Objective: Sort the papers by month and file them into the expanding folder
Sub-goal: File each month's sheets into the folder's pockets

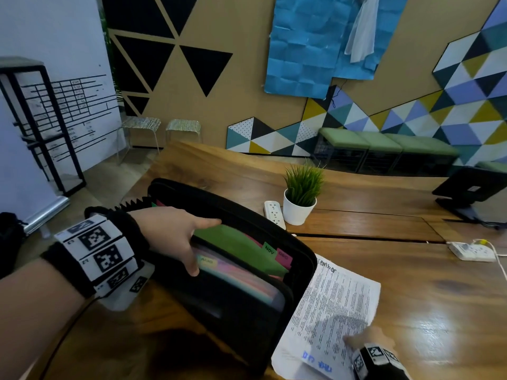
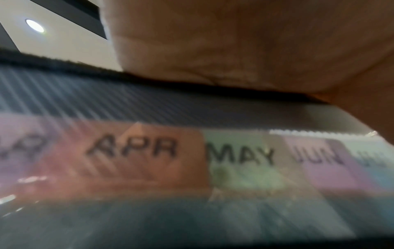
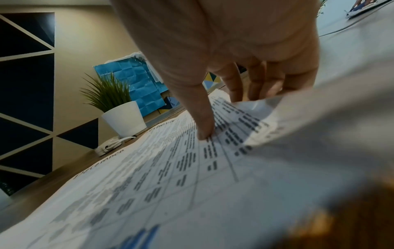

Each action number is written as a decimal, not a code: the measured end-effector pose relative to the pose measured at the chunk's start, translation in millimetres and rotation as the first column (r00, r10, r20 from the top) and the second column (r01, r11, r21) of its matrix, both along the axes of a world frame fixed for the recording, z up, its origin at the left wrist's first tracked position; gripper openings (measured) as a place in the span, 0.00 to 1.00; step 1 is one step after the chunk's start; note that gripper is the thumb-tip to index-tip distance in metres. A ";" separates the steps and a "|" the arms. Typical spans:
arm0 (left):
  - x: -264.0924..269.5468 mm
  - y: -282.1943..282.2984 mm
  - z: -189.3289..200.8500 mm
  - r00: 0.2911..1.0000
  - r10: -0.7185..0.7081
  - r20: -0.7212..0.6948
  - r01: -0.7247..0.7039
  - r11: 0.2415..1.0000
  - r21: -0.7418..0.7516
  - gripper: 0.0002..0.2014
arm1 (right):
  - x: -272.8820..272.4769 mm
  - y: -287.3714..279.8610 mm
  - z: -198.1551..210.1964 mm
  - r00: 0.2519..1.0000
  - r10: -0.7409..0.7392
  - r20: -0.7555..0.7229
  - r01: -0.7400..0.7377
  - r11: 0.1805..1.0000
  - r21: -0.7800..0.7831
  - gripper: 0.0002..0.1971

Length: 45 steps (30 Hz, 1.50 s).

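On the table (image 1: 411,311), head view: the folder (image 1: 299,283) stands open, left hand (image 1: 175,231) spreading its dividers with straight fingers. A December paper (image 1: 329,305) lies beside it, unfiled; the right hand (image 1: 367,338) is mostly cut off.

Left wrist: APR tab (image 2: 136,150) legible, contents blurred.

Right wrist: thumb (image 3: 202,118) and fingers pinch the paper's edge.

Left hand (image 1: 175,234) reaches forward with fingers spread; right hand (image 3: 224,67) pinches, thumb pressed down.

Head cam looks down, wrist cams close-up on hands
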<state>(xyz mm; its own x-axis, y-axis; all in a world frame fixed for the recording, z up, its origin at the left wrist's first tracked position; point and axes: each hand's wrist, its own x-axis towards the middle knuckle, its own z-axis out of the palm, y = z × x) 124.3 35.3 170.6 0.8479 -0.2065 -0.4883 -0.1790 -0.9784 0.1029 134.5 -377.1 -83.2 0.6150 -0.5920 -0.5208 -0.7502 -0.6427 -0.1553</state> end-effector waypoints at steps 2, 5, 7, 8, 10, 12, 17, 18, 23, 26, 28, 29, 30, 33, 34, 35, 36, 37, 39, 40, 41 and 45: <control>-0.6 0.8 -0.5 1.000 -0.007 -0.006 0.007 1.000 -0.004 0.51 | 1.0 5.3 4.5 0.998 -0.034 0.046 0.034 0.999 0.000 0.28; -0.6 1.1 -1.0 1.000 0.003 -0.012 -0.002 1.000 0.001 0.51 | 8.3 7.5 1.7 0.999 -0.032 0.005 0.032 0.999 0.030 0.29; 0.0 1.2 -1.0 1.000 0.012 -0.007 -0.012 1.000 -0.003 0.52 | 6.7 8.1 8.1 1.000 0.026 -0.011 -0.025 0.999 0.033 0.28; 0.3 1.3 -1.1 1.000 0.018 -0.006 -0.018 1.000 -0.003 0.53 | 3.4 8.6 12.6 0.999 0.029 0.019 -0.030 0.999 0.039 0.26; 1.3 0.2 -1.5 0.999 0.033 -0.003 -0.033 0.999 0.007 0.55 | 2.0 5.8 15.4 0.996 0.002 0.087 -0.008 0.998 0.063 0.21; 2.8 -0.9 -1.8 0.998 0.057 -0.002 -0.057 0.998 0.014 0.56 | 1.4 4.9 11.0 0.995 0.053 0.085 -0.057 0.997 0.049 0.19; 7.4 -2.7 -1.5 0.991 0.125 -0.054 -0.127 0.992 -0.026 0.58 | -4.4 5.1 11.1 0.994 0.097 0.049 -0.102 0.991 0.091 0.10; 7.8 -3.3 -1.1 0.990 0.130 -0.058 -0.132 0.991 -0.029 0.59 | -6.1 4.4 10.9 0.994 0.104 0.042 -0.108 0.989 0.103 0.10; 7.7 -3.0 -2.9 0.992 0.110 -0.059 -0.112 0.993 -0.033 0.58 | -7.9 -4.3 4.0 0.993 0.099 0.057 -0.107 0.980 0.169 0.12; 5.0 -1.1 -2.6 0.997 0.053 -0.056 -0.055 0.998 -0.041 0.53 | -13.0 -0.4 8.0 0.988 0.063 0.144 -0.085 0.985 0.147 0.12; 3.5 0.8 -2.3 0.998 0.029 -0.057 -0.032 0.999 -0.043 0.50 | -16.9 -2.2 12.6 0.955 0.024 0.296 -0.069 0.987 0.143 0.15; 2.7 1.8 -2.6 0.998 0.026 -0.056 -0.028 0.999 -0.041 0.51 | -17.2 -3.7 18.1 0.945 0.012 0.326 -0.063 0.988 0.145 0.15; 2.1 2.3 -3.0 0.998 0.027 -0.052 -0.029 0.999 -0.039 0.52 | -17.0 -5.6 21.5 0.943 0.013 0.333 -0.066 0.987 0.149 0.16; 2.2 1.2 -4.0 0.998 0.046 -0.035 -0.046 0.999 -0.016 0.54 | -18.3 -3.1 51.9 0.910 0.002 0.415 -0.086 0.979 0.183 0.18; 2.6 0.5 -3.9 0.998 0.052 -0.031 -0.052 0.999 -0.007 0.53 | -18.7 -1.7 64.7 0.892 0.011 0.453 -0.111 0.974 0.196 0.17; 3.0 -0.6 -3.4 0.998 0.057 -0.027 -0.057 0.998 -0.001 0.52 | -18.3 -0.2 77.4 0.866 0.028 0.499 -0.148 0.968 0.203 0.21; 3.1 -1.2 -3.3 0.998 0.063 -0.025 -0.063 0.998 0.000 0.52 | -18.7 2.3 92.9 0.831 0.063 0.553 -0.210 0.955 0.208 0.27; 3.4 -1.9 -3.1 0.997 0.071 -0.024 -0.071 0.997 -0.005 0.53 | -19.5 6.4 107.8 0.790 0.112 0.603 -0.280 0.941 0.192 0.36; 3.5 -2.7 -2.8 0.996 0.083 -0.027 -0.083 0.997 -0.007 0.54 | -21.4 15.9 139.2 0.718 0.251 0.649 -0.419 0.901 0.115 0.49; 3.4 -2.8 -2.6 0.996 0.088 -0.030 -0.088 0.996 -0.002 0.55 | -22.8 21.1 154.5 0.682 0.339 0.649 -0.488 0.871 0.059 0.50; 3.5 -2.9 -2.6 0.995 0.094 -0.031 -0.094 0.996 0.004 0.55 | -24.3 27.0 169.4 0.639 0.427 0.640 -0.548 0.836 -0.010 0.48; 4.2 -2.8 -1.9 0.994 0.106 -0.032 -0.106 0.994 -0.003 0.55 | -22.1 54.5 224.8 0.421 0.698 0.579 -0.740 0.634 -0.225 0.21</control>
<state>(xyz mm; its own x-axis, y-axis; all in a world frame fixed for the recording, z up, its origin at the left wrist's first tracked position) 128.5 32.5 168.7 0.8491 -0.1192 -0.5145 -0.0713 -0.9912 0.1120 112.4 -322.6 141.7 0.9703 0.2280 0.0811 0.2409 -0.8792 -0.4111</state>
